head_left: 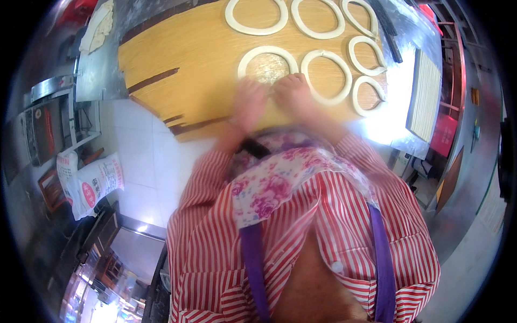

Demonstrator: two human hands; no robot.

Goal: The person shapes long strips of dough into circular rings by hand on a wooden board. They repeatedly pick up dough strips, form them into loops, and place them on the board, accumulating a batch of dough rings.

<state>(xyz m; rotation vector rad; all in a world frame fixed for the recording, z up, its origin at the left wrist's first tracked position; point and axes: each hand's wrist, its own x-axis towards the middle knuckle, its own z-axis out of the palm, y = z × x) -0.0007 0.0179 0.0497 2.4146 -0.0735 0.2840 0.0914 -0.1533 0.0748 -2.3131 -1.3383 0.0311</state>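
My left hand (250, 102) and my right hand (291, 94) meet at the near side of a pale dough ring (266, 51) on the yellow wooden board (177, 48). Their curled fingers close on the ring and hide its lower part; motion blurs both hands, the left more. A light, floury patch shows inside this ring. Beside my right hand lies another dough ring (326, 101), with several more along the board's back and right, including a small pinched one (360, 111).
A pale crumpled heap (94, 27) lies on metal at the upper left. A long ribbed pale object (417, 97) and dark bars (393, 46) sit right of the board. A white sack (91, 183) stands low on the left, near a metal frame. A red box (441, 134) is far right.
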